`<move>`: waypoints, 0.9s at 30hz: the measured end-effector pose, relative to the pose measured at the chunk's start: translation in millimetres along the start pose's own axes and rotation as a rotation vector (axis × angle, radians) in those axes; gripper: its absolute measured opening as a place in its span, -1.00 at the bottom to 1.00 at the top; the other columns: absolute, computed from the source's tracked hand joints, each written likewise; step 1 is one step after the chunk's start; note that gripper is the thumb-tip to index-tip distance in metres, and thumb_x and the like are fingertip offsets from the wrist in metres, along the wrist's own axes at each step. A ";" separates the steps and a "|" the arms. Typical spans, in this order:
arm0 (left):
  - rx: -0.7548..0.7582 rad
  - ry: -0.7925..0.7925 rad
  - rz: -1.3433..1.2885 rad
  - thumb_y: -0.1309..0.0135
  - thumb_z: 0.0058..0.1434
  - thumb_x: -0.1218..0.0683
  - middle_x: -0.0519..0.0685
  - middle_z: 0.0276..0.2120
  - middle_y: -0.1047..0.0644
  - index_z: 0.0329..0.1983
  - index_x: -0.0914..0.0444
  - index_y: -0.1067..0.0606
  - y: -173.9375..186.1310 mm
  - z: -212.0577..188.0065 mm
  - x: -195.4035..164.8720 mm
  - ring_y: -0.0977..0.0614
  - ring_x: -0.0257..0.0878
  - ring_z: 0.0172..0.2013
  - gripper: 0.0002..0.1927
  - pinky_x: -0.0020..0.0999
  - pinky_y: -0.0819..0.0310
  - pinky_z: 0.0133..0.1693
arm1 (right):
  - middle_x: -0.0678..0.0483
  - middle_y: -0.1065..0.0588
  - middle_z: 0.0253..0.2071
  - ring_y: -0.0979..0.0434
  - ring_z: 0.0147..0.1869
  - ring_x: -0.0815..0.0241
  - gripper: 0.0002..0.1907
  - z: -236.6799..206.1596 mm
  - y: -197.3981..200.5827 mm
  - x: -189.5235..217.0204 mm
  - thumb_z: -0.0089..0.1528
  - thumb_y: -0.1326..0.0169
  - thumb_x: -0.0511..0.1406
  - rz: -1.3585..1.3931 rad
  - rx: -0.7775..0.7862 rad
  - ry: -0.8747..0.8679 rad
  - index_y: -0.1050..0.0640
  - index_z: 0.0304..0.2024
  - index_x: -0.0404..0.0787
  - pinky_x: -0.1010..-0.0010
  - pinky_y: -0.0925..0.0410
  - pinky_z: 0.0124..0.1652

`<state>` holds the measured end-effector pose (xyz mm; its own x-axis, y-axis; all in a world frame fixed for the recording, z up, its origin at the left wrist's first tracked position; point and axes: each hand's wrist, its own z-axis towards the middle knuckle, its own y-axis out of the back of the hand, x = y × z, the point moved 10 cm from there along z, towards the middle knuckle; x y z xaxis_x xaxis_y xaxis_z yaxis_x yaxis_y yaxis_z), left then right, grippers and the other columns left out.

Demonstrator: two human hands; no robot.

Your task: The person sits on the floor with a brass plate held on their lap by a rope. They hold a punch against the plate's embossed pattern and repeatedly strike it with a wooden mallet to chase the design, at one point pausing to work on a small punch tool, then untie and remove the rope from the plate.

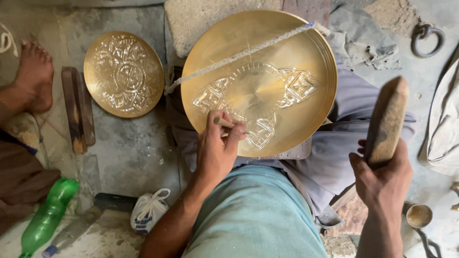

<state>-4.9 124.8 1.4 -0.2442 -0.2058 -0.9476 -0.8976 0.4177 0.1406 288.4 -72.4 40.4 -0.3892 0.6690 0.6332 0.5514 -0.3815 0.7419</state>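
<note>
A large round brass plate (287, 57) with a partly engraved pattern rests on my lap, held under a taut white cord (239, 55). My left hand (217, 148) pinches a small chisel (224, 123) with its tip on the plate's lower engraved part. My right hand (382, 179) grips a worn wooden mallet (387, 119), raised to the right of the plate and apart from it.
A finished engraved brass plate (124, 74) lies on the stone floor at the left beside a dark wooden block (79, 110). Another person's bare foot (33, 76) is at far left. A green bottle (48, 215), a tied plastic bag (149, 210), an iron ring (427, 39) and a small cup (419, 216) lie around.
</note>
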 end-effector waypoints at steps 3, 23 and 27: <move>-0.132 -0.011 -0.021 -0.07 0.42 0.14 0.01 -0.27 -0.64 -0.08 0.36 -0.24 6.9 -12.9 11.6 -0.78 -0.24 -0.22 -0.73 -0.40 -0.69 -0.24 | -0.10 -0.60 -0.08 -0.65 -0.07 0.03 -0.61 14.8 1.0 49.2 0.19 -0.25 -0.37 -0.063 0.018 0.224 -0.45 0.01 -0.38 0.28 -0.46 -0.08; -0.320 -0.207 0.252 -0.15 0.38 0.02 0.02 -0.40 -0.63 -0.11 0.31 -0.44 -1.5 -20.0 17.1 -0.71 -0.15 -0.44 -0.74 -0.31 -0.54 -0.41 | 0.04 -0.57 -0.13 -0.57 -0.01 0.03 -0.63 -19.3 -48.9 293.7 0.17 -0.21 -0.34 -0.766 -0.070 1.465 -0.58 0.05 -0.16 0.20 -0.38 0.14; -0.336 -0.271 0.463 -0.19 0.34 0.07 0.08 -0.46 -0.59 -0.20 0.30 -0.56 -4.2 -20.2 11.1 -0.62 -0.01 -0.50 -0.82 -0.12 -0.44 -0.40 | 0.08 -0.54 -0.11 -0.56 -0.01 0.09 -0.71 -21.1 -52.0 298.6 0.28 -0.16 -0.27 -0.802 -0.051 1.470 -0.56 0.06 -0.11 0.26 -0.37 0.08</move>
<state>-11.3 102.9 -3.9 -0.5729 0.1792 -0.7998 -0.7981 0.1003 0.5942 127.9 133.7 195.6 -0.8707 -0.4226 -0.2517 -0.1273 -0.3006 0.9452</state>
